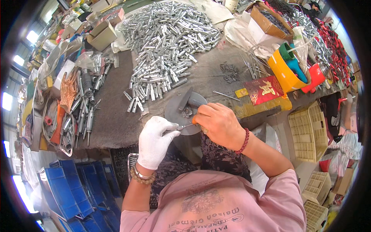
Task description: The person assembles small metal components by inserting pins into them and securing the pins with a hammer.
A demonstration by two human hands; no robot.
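Left hand: the gloved left hand point(154, 141) pinches the near end of a thin metal pin point(184, 126) between thumb and fingertips, clenched on it.
Right hand: the bare right hand point(220, 123) is curled shut over the pin's far end; what else it grips under the fingers is hidden.
Pin, place: it lies between the two hands, just right of the gloved fingertips and touching the bare thumb.
Pin, long axis: nearly level, running left to right from one grip to the other, tilted slightly up toward the right.
Round metal plate point(174, 112): directly beyond both grips, with a small fitting point(188, 112) at its middle, just above the pin.
Nearer hand: the right hand sits closer to the fitting; the left is lower and farther back.
Pile of silver tubes point(166, 42): well beyond the plate, apart from both hands.
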